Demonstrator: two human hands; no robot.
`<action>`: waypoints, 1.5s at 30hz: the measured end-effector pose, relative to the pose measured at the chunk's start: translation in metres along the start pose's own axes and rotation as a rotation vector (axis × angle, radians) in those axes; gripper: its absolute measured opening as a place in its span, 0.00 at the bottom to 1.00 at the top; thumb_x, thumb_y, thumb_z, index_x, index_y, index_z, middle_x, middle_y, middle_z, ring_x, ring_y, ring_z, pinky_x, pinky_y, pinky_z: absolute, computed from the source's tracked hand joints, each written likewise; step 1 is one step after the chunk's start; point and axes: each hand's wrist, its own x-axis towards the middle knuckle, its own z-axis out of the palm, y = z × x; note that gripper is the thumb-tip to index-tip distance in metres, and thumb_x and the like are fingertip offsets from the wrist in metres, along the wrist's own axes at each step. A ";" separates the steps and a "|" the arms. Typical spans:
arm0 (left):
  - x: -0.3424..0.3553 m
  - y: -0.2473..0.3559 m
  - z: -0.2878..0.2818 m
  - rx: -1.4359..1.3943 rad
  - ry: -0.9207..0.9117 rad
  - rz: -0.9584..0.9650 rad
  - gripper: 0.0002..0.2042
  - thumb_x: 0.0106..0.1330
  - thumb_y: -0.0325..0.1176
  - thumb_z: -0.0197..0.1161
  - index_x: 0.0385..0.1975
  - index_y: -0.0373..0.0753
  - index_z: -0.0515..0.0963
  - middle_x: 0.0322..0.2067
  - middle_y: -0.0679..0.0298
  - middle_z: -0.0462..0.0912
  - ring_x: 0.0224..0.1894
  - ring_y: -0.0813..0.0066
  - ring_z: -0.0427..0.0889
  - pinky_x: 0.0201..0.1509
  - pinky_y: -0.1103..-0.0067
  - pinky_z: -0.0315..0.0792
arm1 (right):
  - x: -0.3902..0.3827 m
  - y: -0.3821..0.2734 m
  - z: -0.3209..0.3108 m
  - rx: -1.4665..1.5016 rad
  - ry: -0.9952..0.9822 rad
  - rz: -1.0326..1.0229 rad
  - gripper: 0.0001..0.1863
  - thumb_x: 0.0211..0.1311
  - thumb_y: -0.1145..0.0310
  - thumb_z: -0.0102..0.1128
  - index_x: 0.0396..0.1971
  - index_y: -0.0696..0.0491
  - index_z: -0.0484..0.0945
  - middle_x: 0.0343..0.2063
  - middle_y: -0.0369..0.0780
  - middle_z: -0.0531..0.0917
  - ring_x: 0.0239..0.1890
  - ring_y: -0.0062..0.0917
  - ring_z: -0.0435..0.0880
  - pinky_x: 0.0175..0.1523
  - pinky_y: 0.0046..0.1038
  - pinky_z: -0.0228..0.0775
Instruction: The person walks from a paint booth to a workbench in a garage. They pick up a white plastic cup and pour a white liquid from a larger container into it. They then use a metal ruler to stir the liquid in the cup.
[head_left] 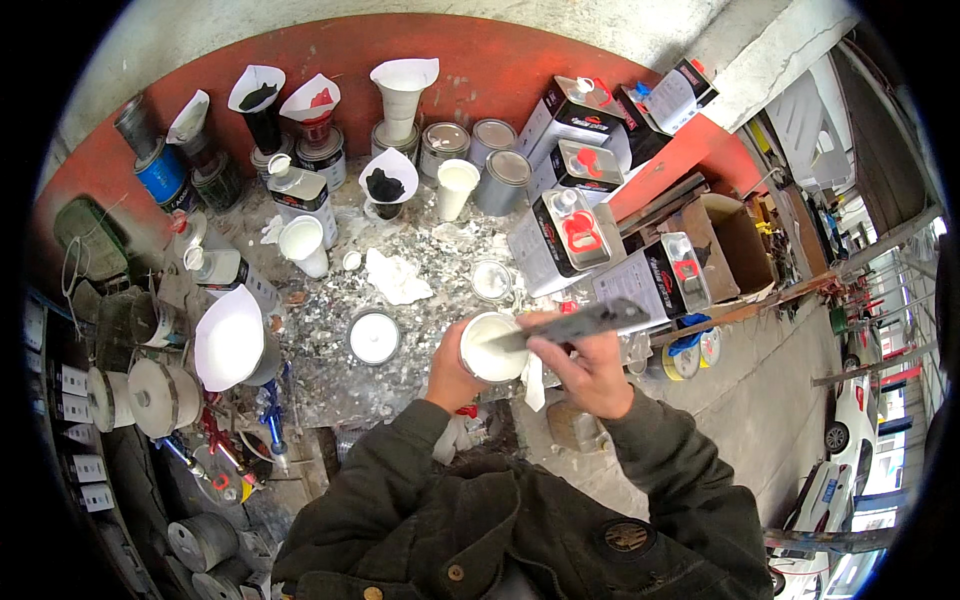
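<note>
My left hand (449, 368) is wrapped around a cup (491, 375) of white paint at the front edge of the workbench. My right hand (592, 374) grips a flat dark grey mixing stick (604, 317), tilted, with its lower end inside the cup. The stick's far end points out to the right, above the cans. Left of the cup sits a round tin (374, 338) with white contents or a white top. Beyond it lies a crumpled white tissue (398, 277). An opened small tin (491, 280) stands just past the cup.
Metal solvent cans (560, 238) crowd the right side. Paint tins (504, 180) and cups with paper strainers (401, 95) line the red back panel (500, 75). White cups (304, 246) and a bottle (232, 275) stand left. Spray guns (271, 415) hang at the left front.
</note>
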 end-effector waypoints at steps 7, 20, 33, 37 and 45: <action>0.006 0.004 -0.022 0.015 -0.188 0.003 0.39 0.43 0.30 0.83 0.59 0.38 0.71 0.52 0.57 0.81 0.55 0.66 0.81 0.59 0.70 0.74 | 0.019 0.001 -0.033 0.089 -0.211 0.034 0.13 0.64 0.78 0.62 0.49 0.57 0.82 0.43 0.42 0.86 0.43 0.27 0.84 0.48 0.29 0.75; 0.010 -0.043 -0.003 -0.063 -0.018 -0.108 0.45 0.38 0.26 0.83 0.61 0.36 0.66 0.54 0.57 0.75 0.58 0.63 0.76 0.63 0.70 0.70 | -0.004 0.035 0.016 -0.015 0.081 0.097 0.14 0.62 0.78 0.64 0.48 0.57 0.83 0.28 0.38 0.84 0.26 0.21 0.77 0.34 0.25 0.69; 0.050 -0.101 0.016 0.010 0.169 -0.127 0.42 0.44 0.26 0.83 0.60 0.35 0.64 0.55 0.56 0.77 0.57 0.65 0.78 0.59 0.71 0.74 | 0.029 0.091 0.034 -0.058 0.170 0.127 0.13 0.63 0.74 0.64 0.48 0.54 0.84 0.23 0.41 0.80 0.20 0.27 0.73 0.29 0.30 0.67; 0.045 -0.094 0.007 0.028 0.132 -0.189 0.46 0.44 0.30 0.84 0.63 0.35 0.61 0.55 0.55 0.77 0.57 0.64 0.78 0.59 0.69 0.74 | 0.032 0.091 0.031 -0.090 0.150 0.139 0.13 0.63 0.75 0.64 0.48 0.55 0.84 0.26 0.40 0.82 0.22 0.23 0.74 0.30 0.27 0.67; 0.042 -0.042 -0.030 0.401 0.162 -0.285 0.37 0.51 0.17 0.70 0.64 0.36 0.63 0.56 0.49 0.76 0.60 0.55 0.76 0.65 0.69 0.70 | 0.034 0.083 0.027 -0.039 0.121 0.109 0.14 0.61 0.77 0.65 0.48 0.53 0.84 0.31 0.41 0.86 0.22 0.25 0.79 0.30 0.27 0.72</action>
